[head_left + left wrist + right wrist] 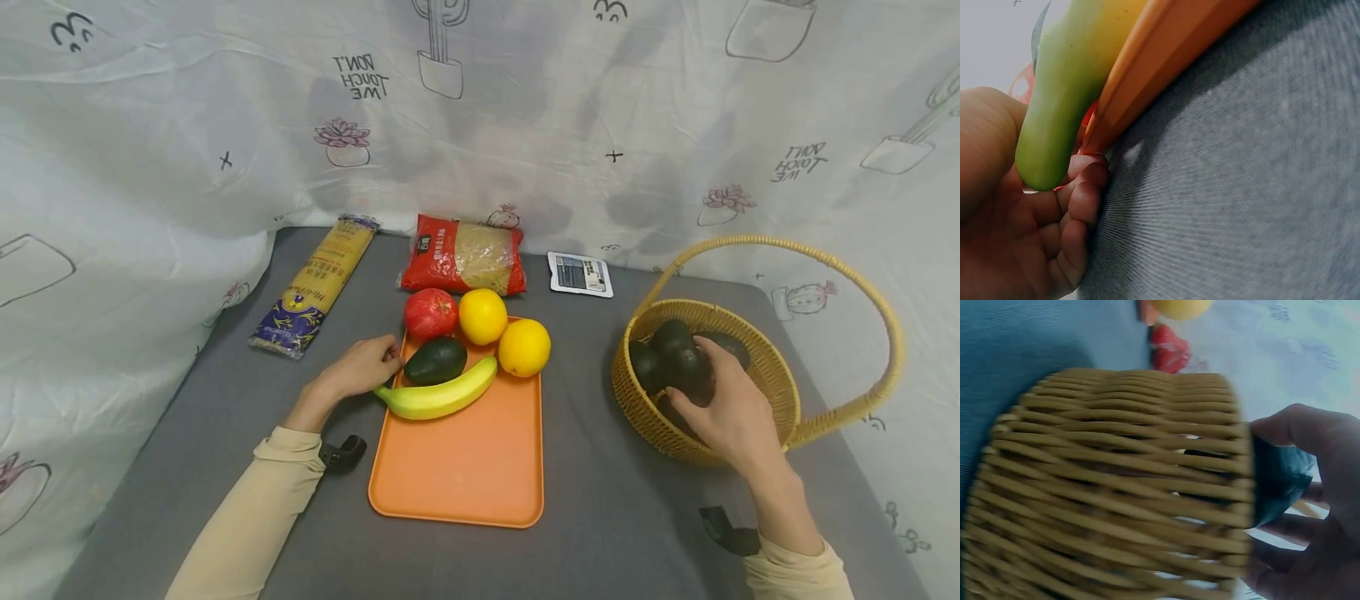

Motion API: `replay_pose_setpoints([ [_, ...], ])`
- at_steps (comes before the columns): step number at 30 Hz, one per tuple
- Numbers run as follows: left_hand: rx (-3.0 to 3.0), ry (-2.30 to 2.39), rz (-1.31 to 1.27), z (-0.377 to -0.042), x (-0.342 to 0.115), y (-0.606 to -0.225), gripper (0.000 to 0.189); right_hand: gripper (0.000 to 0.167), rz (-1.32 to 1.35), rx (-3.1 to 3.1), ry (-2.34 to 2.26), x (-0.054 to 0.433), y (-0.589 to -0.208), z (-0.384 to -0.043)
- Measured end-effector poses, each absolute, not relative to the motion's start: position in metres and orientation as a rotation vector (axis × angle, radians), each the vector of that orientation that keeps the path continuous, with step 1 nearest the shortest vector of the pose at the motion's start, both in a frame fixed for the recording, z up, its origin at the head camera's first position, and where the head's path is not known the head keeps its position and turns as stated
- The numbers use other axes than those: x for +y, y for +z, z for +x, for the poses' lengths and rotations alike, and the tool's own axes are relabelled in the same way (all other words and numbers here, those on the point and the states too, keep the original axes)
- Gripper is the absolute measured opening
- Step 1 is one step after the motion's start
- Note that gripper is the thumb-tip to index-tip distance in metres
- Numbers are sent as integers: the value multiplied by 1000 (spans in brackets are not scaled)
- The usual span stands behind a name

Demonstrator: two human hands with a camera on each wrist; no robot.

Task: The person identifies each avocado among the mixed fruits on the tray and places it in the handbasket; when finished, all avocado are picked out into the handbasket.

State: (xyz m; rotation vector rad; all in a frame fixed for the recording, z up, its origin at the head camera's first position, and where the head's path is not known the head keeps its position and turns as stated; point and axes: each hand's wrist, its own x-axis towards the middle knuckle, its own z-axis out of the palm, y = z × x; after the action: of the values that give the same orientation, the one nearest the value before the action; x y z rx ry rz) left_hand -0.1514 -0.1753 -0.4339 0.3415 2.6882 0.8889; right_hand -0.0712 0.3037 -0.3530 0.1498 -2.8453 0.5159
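My left hand (358, 367) is at the left rim of the orange tray (465, 467), its curled fingers pinching the edge beside the banana's green tip. On the tray lie a banana (442, 398), an avocado (436, 361), a pomegranate (431, 314) and two oranges (524, 347). My right hand (738, 412) reaches into the wicker basket (783, 392) and grips a dark avocado (688, 375) between thumb and fingers. More avocados (727, 343) sit around it in the basket. From the right wrist, the held avocado (1279, 481) shows just past the basket's rim.
A long pasta packet (315, 287) lies at the back left. A red bag (465, 254) is behind the tray, with a small white pouch (580, 274) to its right. The basket's tall handle (888, 333) arches out to the right. A patterned curtain (525, 108) hangs behind the grey table.
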Motion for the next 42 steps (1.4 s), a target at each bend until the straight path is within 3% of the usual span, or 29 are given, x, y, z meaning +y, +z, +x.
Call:
replay_pose_setpoints([
  [9, 2686, 887, 325, -149, -177, -433, 13, 69, 282, -2847, 408, 313, -367, -78],
  [28, 2687, 894, 341, -149, -177, -432, 12, 30, 534, -2880, 278, 324, -374, -84],
  [42, 2695, 877, 349, -150, -174, -433, 12, 45, 389, -2886, 337, 321, -379, -84],
])
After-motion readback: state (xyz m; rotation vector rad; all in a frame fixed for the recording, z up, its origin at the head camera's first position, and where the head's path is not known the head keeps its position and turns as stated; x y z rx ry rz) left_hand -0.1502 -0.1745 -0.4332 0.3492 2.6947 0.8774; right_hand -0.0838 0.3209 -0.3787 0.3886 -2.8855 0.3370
